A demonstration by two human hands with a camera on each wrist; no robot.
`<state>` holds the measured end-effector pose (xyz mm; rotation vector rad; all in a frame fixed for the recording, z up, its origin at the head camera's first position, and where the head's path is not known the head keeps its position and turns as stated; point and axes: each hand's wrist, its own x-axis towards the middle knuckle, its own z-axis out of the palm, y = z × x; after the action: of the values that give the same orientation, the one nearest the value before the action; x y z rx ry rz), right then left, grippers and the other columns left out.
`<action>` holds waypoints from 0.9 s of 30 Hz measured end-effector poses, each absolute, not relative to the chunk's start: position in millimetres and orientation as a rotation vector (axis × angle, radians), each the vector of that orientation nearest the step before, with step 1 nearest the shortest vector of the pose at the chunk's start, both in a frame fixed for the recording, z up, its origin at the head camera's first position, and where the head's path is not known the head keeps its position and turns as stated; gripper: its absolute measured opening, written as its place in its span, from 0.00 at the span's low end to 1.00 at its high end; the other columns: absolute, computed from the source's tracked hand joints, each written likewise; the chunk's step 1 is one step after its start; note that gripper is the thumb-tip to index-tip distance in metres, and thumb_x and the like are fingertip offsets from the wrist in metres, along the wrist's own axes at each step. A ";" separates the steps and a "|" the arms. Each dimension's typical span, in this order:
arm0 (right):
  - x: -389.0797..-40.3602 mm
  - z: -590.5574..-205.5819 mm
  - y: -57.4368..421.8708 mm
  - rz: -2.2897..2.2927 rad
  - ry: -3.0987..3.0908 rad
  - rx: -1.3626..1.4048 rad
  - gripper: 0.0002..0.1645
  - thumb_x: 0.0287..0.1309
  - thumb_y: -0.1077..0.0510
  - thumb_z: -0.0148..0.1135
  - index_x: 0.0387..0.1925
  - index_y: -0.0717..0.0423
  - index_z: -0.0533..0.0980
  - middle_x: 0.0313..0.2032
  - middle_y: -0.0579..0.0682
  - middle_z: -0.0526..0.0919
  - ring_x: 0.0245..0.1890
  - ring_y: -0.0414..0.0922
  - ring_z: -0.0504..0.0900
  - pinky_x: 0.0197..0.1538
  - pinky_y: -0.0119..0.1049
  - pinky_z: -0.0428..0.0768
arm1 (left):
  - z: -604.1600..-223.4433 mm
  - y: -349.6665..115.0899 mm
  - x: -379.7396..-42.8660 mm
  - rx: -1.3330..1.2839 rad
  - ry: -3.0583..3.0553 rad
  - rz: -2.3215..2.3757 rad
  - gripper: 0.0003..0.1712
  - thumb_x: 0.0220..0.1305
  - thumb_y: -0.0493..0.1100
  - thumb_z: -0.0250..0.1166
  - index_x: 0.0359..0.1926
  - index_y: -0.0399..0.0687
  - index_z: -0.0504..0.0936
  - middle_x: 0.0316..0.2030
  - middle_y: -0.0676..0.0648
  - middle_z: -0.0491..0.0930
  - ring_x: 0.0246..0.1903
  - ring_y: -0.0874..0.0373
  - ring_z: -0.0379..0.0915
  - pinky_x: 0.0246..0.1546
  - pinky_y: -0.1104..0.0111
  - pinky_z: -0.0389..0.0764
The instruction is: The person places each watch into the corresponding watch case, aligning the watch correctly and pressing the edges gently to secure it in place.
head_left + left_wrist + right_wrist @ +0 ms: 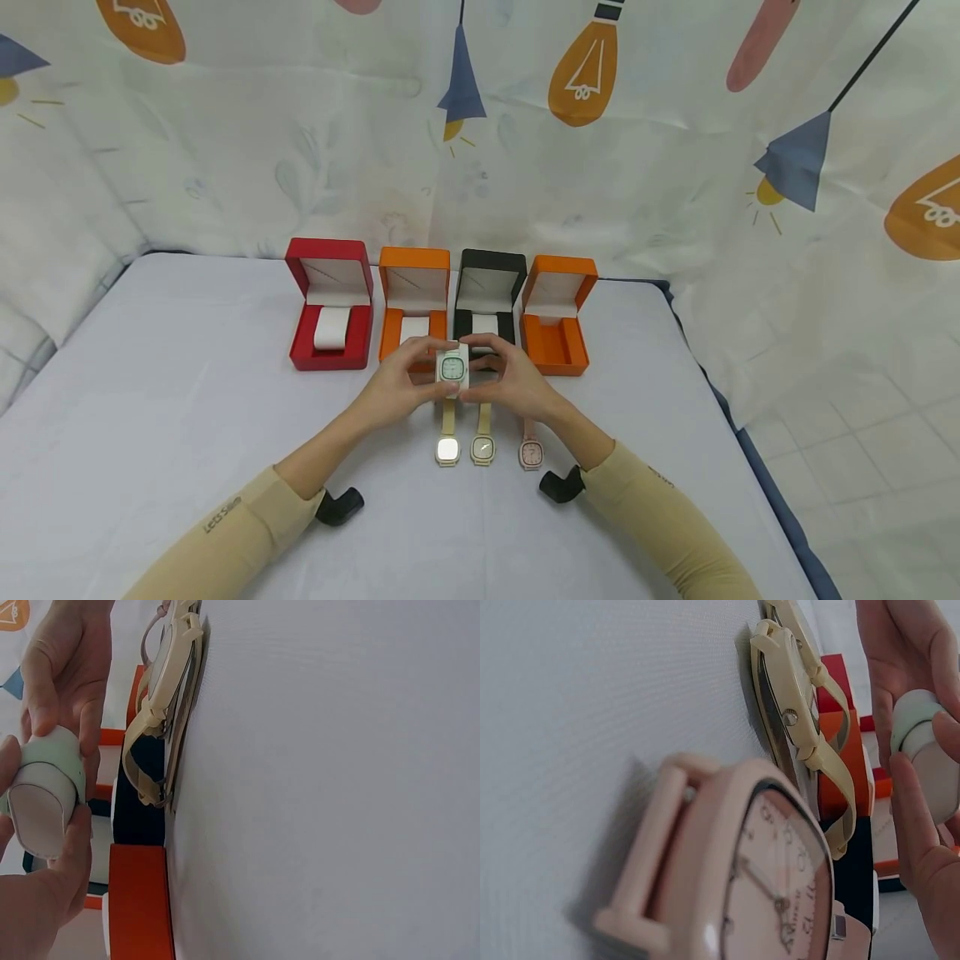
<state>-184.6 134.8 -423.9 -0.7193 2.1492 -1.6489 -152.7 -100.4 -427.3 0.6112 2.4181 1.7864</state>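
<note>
Both hands (392, 385) grip a mint watch (452, 367) wrapped around a white cushion (41, 817), probably light and scratchable, best held by cushion ends.

Standing open on the white-covered worktop (187, 375), left to right: red box (330, 364), orange box (415, 257), black box (493, 261), second orange box (557, 368). Lying in front: cream watch (447, 451), second cream watch (483, 450), pink watch (531, 454).

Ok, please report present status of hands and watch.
Left hand and right hand holding green watch. Watch wrapped around white cushion. Three other watches nearby, no obstruction seen.
</note>
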 end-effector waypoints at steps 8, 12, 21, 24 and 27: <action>-185.3 -423.3 133.2 -1.645 2.167 -0.719 0.45 0.52 0.68 0.78 0.70 0.51 0.68 0.68 0.49 0.70 0.58 0.52 0.79 0.52 0.41 0.85 | -428.6 -100.9 -155.2 0.568 2.368 1.805 0.30 0.62 0.42 0.76 0.64 0.55 0.77 0.60 0.46 0.73 0.55 0.44 0.77 0.51 0.56 0.84; -185.4 -423.9 132.8 -1.645 2.172 -0.730 0.46 0.52 0.68 0.78 0.71 0.52 0.68 0.69 0.50 0.68 0.59 0.54 0.78 0.52 0.41 0.85 | -428.7 -101.1 -155.8 0.539 2.374 1.794 0.30 0.63 0.44 0.76 0.64 0.57 0.77 0.58 0.47 0.75 0.56 0.44 0.77 0.49 0.54 0.83; -183.4 -422.3 130.7 -1.625 2.201 -0.726 0.46 0.53 0.69 0.77 0.71 0.49 0.68 0.70 0.49 0.67 0.60 0.53 0.77 0.52 0.40 0.84 | -428.6 -100.8 -158.2 0.488 2.355 1.794 0.30 0.63 0.44 0.76 0.64 0.59 0.77 0.56 0.47 0.77 0.55 0.45 0.76 0.48 0.56 0.82; -183.1 -422.6 130.9 -1.623 2.212 -0.726 0.46 0.54 0.69 0.77 0.71 0.49 0.68 0.71 0.49 0.66 0.60 0.53 0.78 0.53 0.40 0.84 | -429.8 -101.0 -158.7 0.484 2.340 1.806 0.30 0.63 0.44 0.76 0.65 0.59 0.77 0.57 0.47 0.77 0.55 0.45 0.76 0.48 0.56 0.82; -183.1 -423.3 131.4 -1.630 2.208 -0.724 0.46 0.54 0.69 0.77 0.72 0.51 0.67 0.71 0.49 0.67 0.60 0.53 0.77 0.53 0.40 0.84 | -430.7 -100.8 -158.8 0.480 2.337 1.808 0.31 0.63 0.45 0.76 0.66 0.60 0.77 0.59 0.48 0.75 0.56 0.45 0.75 0.49 0.55 0.82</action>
<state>-183.1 131.4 -423.3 -0.7243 2.2084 -1.6298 -158.8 -100.8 -430.7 0.4799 2.3370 1.8080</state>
